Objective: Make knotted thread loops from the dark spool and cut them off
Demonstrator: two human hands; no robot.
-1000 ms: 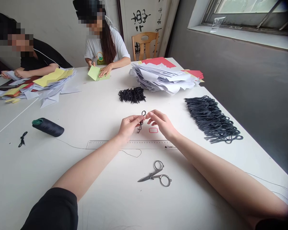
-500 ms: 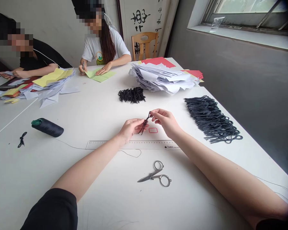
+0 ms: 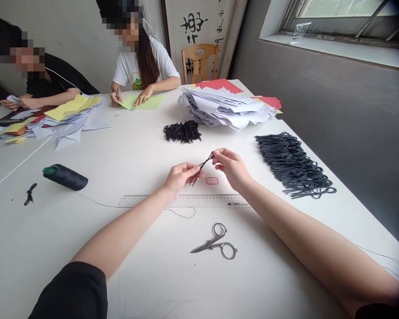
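Left grip and right grip pinch a thin, looped black cord, slanting between them

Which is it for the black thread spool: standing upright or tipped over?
Tipped over: the spool lies lengthwise on the white table, with its green end facing the left of the picture.

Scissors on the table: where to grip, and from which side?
Best by the two finger rings, likely with the right hand, coming from the right. The scissors lie flat, their rings spread apart at the right end and the pointed tip facing left, so that approach should keep fingers off the cutting end.
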